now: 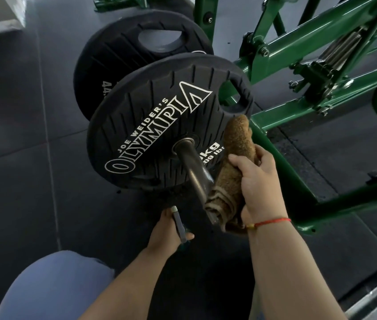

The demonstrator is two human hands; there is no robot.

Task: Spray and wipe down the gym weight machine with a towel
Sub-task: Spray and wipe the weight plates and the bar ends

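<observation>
**Towel at the plate, sprayer held low**

The right fingers [263,155] and thumb are curled round a rolled brown towel [236,139], gripping it about its middle; the right hand [257,188] sits just right of the steel sleeve [194,169], with a red string bracelet [272,221] at the wrist. The far end of the towel stands up against the right part of the front weight plate [150,125], below that plate's grip hole; its near end hangs folded beside the near tip of the sleeve, touching it or nearly so.

The left hand [164,232] is lower and to the left, near the body; its fingers are wrapped round a slim grey sprayer [179,224] with a pale far tip, and a little green shows under the thumb; the rest of the sprayer is hidden by the hand, so its shape cannot be told.

The front plate is black, lettered "JOE WEIDER'S OLYMPIA" in white, and sits on the sleeve, which sticks out toward the person; a second black plate [118,49] stands behind it, farther and to the left. The green machine frame [298,42] runs across the right side, with a coiled metal spring [342,46] at far right; dark floor mats [21,135] lie beneath; a knee in pale blue cloth [56,285] shows near left.
</observation>
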